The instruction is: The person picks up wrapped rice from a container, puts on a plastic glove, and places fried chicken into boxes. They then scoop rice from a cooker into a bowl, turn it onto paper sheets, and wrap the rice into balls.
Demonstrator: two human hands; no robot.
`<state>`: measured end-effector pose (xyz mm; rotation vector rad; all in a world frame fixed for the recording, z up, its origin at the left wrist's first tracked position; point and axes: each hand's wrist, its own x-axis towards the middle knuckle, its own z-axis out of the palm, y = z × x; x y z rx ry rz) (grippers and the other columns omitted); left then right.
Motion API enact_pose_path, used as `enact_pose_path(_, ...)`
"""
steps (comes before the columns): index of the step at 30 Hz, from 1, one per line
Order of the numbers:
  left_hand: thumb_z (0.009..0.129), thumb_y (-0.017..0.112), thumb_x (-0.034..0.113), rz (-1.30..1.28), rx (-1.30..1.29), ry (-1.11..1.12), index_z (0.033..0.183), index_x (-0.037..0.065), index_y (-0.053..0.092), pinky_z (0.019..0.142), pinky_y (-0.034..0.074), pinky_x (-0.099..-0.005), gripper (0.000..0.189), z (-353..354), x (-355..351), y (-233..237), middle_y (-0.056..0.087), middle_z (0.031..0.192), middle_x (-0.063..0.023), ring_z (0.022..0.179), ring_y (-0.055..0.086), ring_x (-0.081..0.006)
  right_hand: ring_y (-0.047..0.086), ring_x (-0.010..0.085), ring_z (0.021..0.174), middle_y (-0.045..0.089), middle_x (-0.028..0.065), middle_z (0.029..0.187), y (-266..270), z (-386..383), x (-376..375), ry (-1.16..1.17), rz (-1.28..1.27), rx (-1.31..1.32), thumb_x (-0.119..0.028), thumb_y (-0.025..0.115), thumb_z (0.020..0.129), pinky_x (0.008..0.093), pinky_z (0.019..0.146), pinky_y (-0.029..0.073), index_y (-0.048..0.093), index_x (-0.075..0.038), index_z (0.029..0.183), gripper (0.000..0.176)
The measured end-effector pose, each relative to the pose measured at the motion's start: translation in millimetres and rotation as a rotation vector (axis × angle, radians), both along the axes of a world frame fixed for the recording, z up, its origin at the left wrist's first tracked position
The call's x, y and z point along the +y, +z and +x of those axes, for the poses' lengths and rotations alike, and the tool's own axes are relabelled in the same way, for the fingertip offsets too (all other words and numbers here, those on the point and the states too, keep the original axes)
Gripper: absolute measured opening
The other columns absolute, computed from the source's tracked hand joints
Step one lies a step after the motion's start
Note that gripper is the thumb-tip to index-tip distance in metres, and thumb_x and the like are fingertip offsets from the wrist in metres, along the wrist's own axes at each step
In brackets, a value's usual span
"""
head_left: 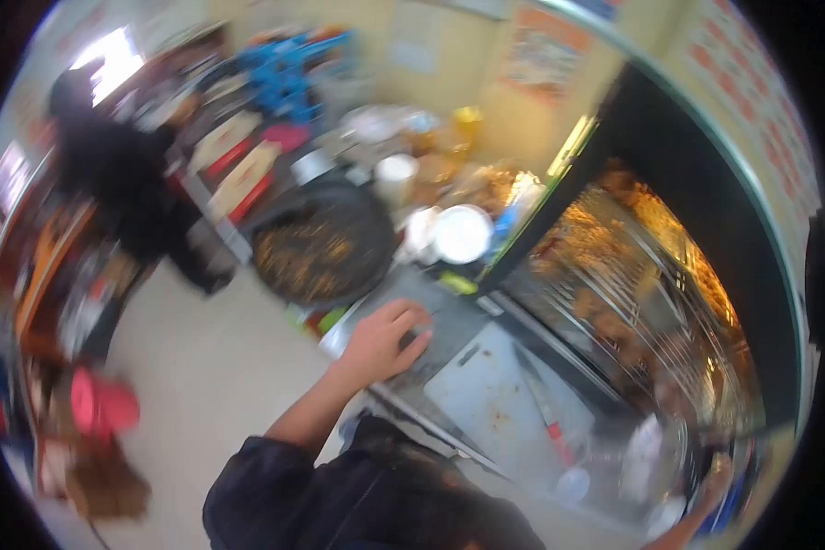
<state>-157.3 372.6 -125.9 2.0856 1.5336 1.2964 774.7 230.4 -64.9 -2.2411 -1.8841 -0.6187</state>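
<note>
Right now the L hand (390, 344) is over the near edge of the metal counter (445, 307), palm down, fingers a bit curled, thumb and fingers apart w/ a gap btwn; nothing visible in its grasp. Can't tell if it's resting on the metal or just above. The R hand (717, 481) is way over at the lower R, by the near R corner of the lit glass case (651, 302); too blurry to say whether its fingers are apart, together or clamped on smth.

Btwn the 2 hands, the white cutting board (472, 394) lies flat on the counter, w/ brownish crumbs/stains and a dark slot near its far L corner. The knife (536, 385) lies on the board's R part, its red handle (559, 444) toward the wearer, blade pointing away. Just R of the handle: a few whitish, see-through items (642, 458), prob. bags or containers, but the blur makes that unsure.

Beyond the L hand sits the big dark pan (362, 220), w/ brown bits of food (302, 261) inside. R of the pan, a round white tub or lid (463, 234), then the case w/ browned food on wire racks (605, 316). Behind the pan, approx. mid-top, a blue plastic rack (293, 73) and a pink item (287, 137).

Far L, another person (119, 174) in dark clothes stands by the shelving. Lower L, a pink bucket (105, 403) is near a brown box or bag (108, 481).
</note>
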Motion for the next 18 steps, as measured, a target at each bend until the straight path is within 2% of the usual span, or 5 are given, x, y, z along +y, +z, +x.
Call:
enact_pose_path(2,0.086,0.07,0.017,0.031,0.056,0.149,0.103,0.007,0.066,0.083,0.053,-0.0401,0.02,20.1,-38.4,-15.2,0.065,0.109,-0.0119,0.099,0.064,-0.033,0.057,0.0271,0.113,0.059,0.0144,0.123,-7.6,29.8,15.4,-0.073,0.065,0.248,-0.012,0.056,0.095,0.0398,0.095,0.047,0.059,-0.002,0.125,0.032)
enact_pose_path(5,0.086,0.07,0.018,-0.129,0.101,0.581,0.104,0.007,0.066,0.081,0.053,-0.0401,0.022,60.0,-122.4,-32.4,0.065,0.107,-0.0107,0.099,0.064,-0.0322,0.052,0.0259,0.107,0.053,0.0125,0.116,-16.7,47.3,45.6,-0.093,0.228,0.813,-0.007,0.053,0.093,0.0414,0.094,0.042,0.054,-0.003,0.125,0.032)
enact_pose_path(10,0.085,0.072,0.021,-0.48,0.049,0.752,0.109,0.008,0.065,0.081,0.054,-0.0397,0.028,138.2,-209.7,-38.9,0.064,0.113,-0.0104,0.096,0.066,-0.0298,0.043,0.0239,0.096,0.042,0.0093,0.103,-30.5,56.6,87.7,0.082,0.313,1.472,0.001,0.048,0.09,0.0441,0.091,0.034,0.047,-0.006,0.125,0.035)
enact_pose_path(14,0.084,0.073,0.021,-0.532,0.106,0.741,0.116,0.008,0.063,0.08,0.054,-0.0388,0.035,176.2,-221.5,-26.3,0.062,0.119,-0.011,0.096,0.067,-0.0291,0.056,0.0249,0.112,0.058,0.0151,0.122,-76.9,132.4,111.5,0.303,0.118,1.208,-0.021,0.056,0.095,0.0398,0.095,0.046,0.06,-0.002,0.124,0.035)
enact_pose_path(18,0.085,0.073,0.014,-0.348,0.141,0.587,0.118,0.007,0.06,0.079,0.053,-0.0391,0.036,200.3,-199.0,-17.3,0.06,0.123,-0.0116,0.096,0.065,-0.0289,0.064,0.0205,0.095,0.069,0.0126,0.101,19.8,-73.7,70.9,0.097,0.246,0.846,-0.021,0.062,0.09,0.0346,0.076,0.05,0.071,0.001,0.1,0.026)
